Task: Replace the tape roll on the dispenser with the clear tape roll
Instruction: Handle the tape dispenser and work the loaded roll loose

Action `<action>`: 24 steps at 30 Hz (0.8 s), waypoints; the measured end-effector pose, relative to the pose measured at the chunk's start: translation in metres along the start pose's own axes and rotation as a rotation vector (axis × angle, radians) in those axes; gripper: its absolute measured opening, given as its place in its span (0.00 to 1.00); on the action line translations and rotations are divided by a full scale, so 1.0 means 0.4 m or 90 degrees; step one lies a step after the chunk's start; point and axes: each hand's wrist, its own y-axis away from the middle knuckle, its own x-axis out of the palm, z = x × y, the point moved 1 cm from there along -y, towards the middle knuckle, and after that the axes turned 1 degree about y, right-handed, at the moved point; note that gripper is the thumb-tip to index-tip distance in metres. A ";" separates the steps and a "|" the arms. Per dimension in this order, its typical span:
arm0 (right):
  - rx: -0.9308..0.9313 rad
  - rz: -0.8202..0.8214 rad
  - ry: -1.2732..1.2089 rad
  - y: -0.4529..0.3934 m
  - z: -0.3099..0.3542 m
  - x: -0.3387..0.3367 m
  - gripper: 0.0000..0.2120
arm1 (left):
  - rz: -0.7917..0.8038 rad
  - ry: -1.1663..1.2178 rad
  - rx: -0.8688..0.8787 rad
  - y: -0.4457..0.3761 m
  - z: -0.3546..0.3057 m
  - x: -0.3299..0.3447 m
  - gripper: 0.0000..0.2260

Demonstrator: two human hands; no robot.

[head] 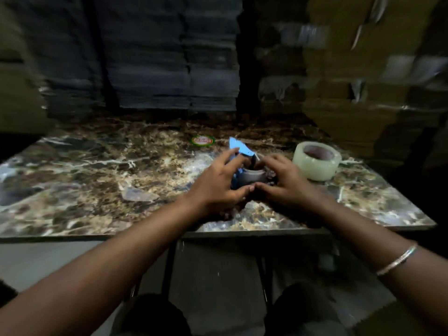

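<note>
While hands (pixel 252 185) cup dispenser (pixel 252 177), clear roll (pixel 317 163) waits.

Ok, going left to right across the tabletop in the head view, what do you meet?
Crumpled clear scrap → left hand → grey roll on the blue dispenser → right hand → clear tape roll. The round sticker lies farther back, so I leave it out.

A marbled table (pixel 97 180) bears a round red-and-green sticker (pixel 202 140), with stacked cardboard boxes (pixel 363 93) behind it.
</note>
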 end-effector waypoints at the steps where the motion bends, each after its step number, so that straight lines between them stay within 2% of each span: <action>1: -0.004 -0.017 0.004 0.002 0.016 -0.012 0.21 | -0.003 0.008 0.016 0.007 -0.005 -0.008 0.23; 5: 0.009 0.003 0.019 -0.026 0.047 -0.015 0.26 | -0.044 0.072 -0.003 0.018 0.017 -0.013 0.18; 8: -0.019 0.018 0.026 -0.054 0.096 -0.047 0.24 | -0.071 0.129 -0.043 0.033 0.020 -0.040 0.19; 12: -0.008 0.082 0.102 -0.118 0.164 -0.076 0.24 | -0.093 0.282 -0.115 0.035 0.043 -0.060 0.20; 17: -0.005 0.133 0.206 -0.197 0.241 -0.089 0.23 | -0.139 0.264 -0.128 0.025 0.065 -0.073 0.26; 19: 0.001 0.152 0.230 -0.226 0.258 -0.093 0.23 | -0.158 0.268 -0.130 0.018 0.082 -0.080 0.24; 21: 0.012 0.168 0.264 -0.259 0.266 -0.095 0.31 | -0.169 0.276 -0.145 0.005 0.107 -0.088 0.21; 24: -0.008 0.181 0.268 -0.306 0.256 -0.090 0.33 | -0.173 0.339 -0.196 -0.017 0.153 -0.103 0.19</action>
